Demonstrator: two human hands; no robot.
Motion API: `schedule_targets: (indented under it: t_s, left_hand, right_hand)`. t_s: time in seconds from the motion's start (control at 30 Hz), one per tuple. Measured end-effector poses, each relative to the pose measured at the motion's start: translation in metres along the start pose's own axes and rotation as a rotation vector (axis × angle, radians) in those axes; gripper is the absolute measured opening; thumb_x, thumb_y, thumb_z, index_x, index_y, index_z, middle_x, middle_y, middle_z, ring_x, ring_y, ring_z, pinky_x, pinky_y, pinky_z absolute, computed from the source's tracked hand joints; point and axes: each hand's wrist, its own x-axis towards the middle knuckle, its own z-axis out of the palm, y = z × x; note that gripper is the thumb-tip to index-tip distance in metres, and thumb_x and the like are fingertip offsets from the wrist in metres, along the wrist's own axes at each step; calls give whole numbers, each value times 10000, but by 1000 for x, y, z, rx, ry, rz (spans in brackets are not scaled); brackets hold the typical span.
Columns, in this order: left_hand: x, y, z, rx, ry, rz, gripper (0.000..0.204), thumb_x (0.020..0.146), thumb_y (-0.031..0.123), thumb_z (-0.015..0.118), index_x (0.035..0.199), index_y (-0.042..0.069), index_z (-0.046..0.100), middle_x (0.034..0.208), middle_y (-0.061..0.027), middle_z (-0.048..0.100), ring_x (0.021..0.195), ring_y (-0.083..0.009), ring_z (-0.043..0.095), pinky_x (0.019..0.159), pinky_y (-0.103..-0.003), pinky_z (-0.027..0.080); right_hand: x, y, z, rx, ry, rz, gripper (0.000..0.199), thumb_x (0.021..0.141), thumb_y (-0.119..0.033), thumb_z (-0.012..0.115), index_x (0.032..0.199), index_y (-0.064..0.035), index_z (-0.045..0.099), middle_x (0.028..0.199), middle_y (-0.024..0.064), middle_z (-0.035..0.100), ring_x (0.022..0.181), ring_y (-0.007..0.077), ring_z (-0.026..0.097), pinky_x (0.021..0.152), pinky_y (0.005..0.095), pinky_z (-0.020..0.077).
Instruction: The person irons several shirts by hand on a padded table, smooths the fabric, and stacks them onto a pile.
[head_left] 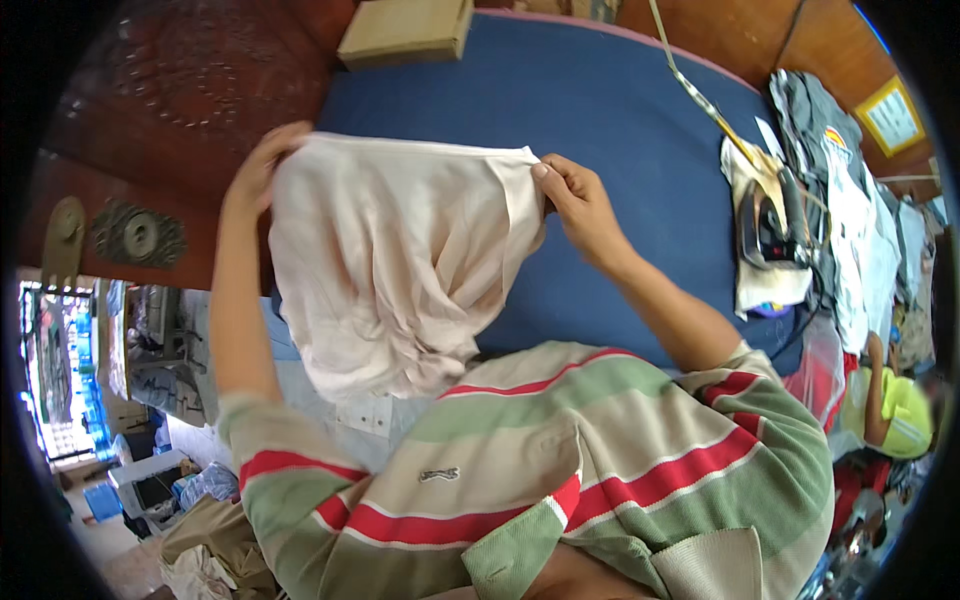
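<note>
A pale pink garment (400, 230) hangs between my hands, its straight hemmed edge stretched taut across the top. At the left end of that edge my left hand (270, 165) grips the cloth, fingers partly hidden behind it. My right hand (577, 205) pinches the other corner, thumb on top. The lower part of the cloth falls in loose folds over the near edge of the blue padded table (640, 130), down toward my shirt. What kind of garment it is cannot be made out.
An iron (780, 225) rests on a folded cream cloth (745, 180) at the table's right, its cord (690, 85) rising. Beyond it hang several garments (845, 190). A cardboard box (405, 30) sits at the far left; carved dark wood (160, 100) borders the left. A person in yellow (900, 410) is at far right.
</note>
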Motion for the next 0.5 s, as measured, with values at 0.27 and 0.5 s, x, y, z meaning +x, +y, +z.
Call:
schedule_targets:
  t_s: [0.27, 0.5]
  left_hand:
    - [140, -152, 119, 1110, -130, -53, 183, 706, 211, 562, 765, 44, 610, 729, -113, 615, 722, -252, 587, 674, -344, 443]
    - [144, -141, 115, 1134, -259, -104, 237, 691, 287, 598, 801, 77, 602, 749, -69, 622, 750, -230, 587, 688, -336, 439]
  right_hand:
    - [1, 77, -124, -923, 355, -104, 366, 777, -193, 590, 1094, -22, 523, 1097, 186, 527, 948, 319, 543, 808, 372, 436]
    - [-52, 2, -426, -1842, 721, 591, 654, 767, -411, 574, 1240, -16, 356, 1140, 238, 503, 1057, 397, 483, 842, 428, 414]
